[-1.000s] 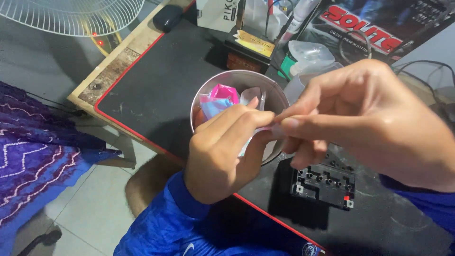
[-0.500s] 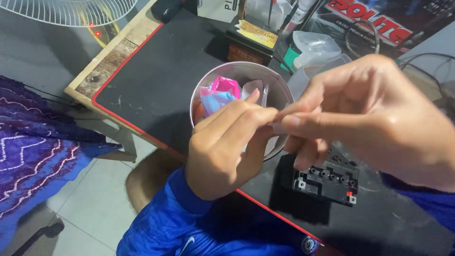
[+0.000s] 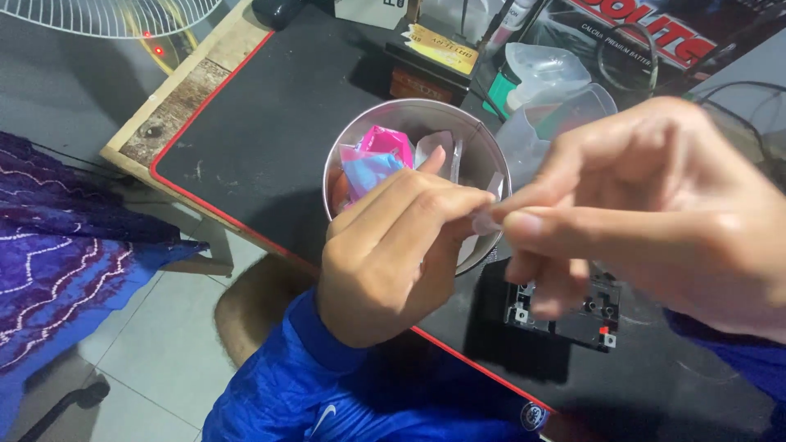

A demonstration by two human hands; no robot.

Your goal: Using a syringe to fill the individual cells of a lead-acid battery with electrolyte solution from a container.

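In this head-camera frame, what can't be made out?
- Small pale item pinched between left hand and right hand: too small, blurred, mostly covered by fingertips.
- Round metal bowl: near rim and part of contents hidden behind both hands.
- Black rectangular battery-like block: top covered by right hand.
- Right forearm: cut off by frame edge.

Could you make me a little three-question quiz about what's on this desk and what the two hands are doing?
1. True or false: the left hand and the right hand meet fingertip to fingertip above the round metal bowl.
2. What colours are the wrappers in the bowl?
A. pink and light blue
B. green and yellow
C. black and white
3. What lies on the black mat below the right hand?

Key:
1. True; they pinch a small pale bit between them.
2. A
3. A small black part with holes in it.
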